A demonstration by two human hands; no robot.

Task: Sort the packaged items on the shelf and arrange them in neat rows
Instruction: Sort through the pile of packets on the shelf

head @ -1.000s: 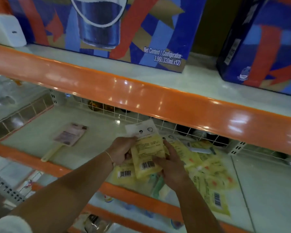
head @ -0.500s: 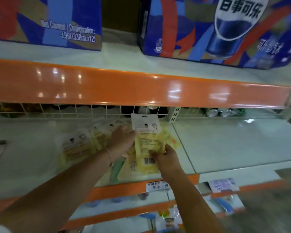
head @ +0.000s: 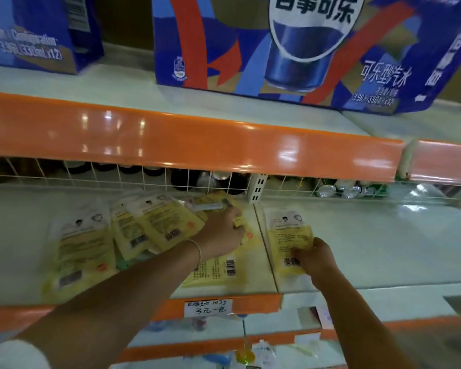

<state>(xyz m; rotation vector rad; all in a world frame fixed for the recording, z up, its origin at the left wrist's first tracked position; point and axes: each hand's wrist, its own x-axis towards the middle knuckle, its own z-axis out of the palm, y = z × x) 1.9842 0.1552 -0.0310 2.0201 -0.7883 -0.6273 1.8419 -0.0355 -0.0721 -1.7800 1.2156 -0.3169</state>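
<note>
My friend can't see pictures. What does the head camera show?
The right hand holds one yellow packet flat on a white shelf, while the left hand reaches into a messy pile of yellow packets.

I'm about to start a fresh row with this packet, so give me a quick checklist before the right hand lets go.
1. Right hand grips the yellow packet at its lower edge: ok.
2. Packet lies flat on the right shelf panel: ok.
3. Packet clear of the panel seam: ok.
4. Packet square to the shelf edge: not ok, slightly tilted.
5. Left hand on the loose pile: ok.
6. Pile in rows: not ok.
</note>
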